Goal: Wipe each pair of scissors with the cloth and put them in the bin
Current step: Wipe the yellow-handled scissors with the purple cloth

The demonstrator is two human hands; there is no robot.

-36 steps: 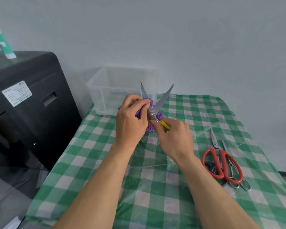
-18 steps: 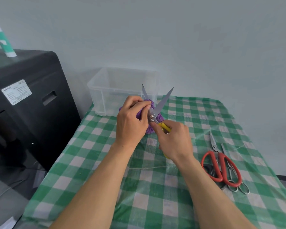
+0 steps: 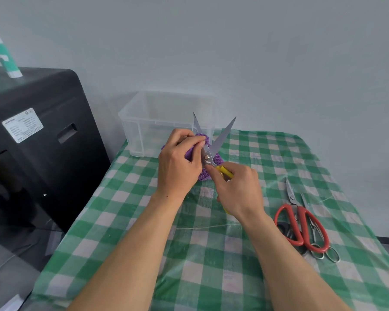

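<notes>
My right hand (image 3: 236,189) grips the yellow handles of a pair of scissors (image 3: 220,138), held up over the table with the blades spread wide and pointing away from me. My left hand (image 3: 179,162) pinches a purple cloth (image 3: 203,175) around the left blade, near the pivot. The clear plastic bin (image 3: 144,122) stands behind my hands at the table's far left; nothing shows through its walls. Red-handled scissors (image 3: 301,227) lie on the right of the table on top of a smaller all-metal pair (image 3: 323,252).
A green and white checked cloth under clear plastic covers the table (image 3: 189,254). A black machine (image 3: 32,142) stands close to the table's left side, with a green and white tube (image 3: 3,56) on top. A pale wall runs behind.
My left hand with the cloth has slid a little along the left blade. The scissors stay open in my right hand.
</notes>
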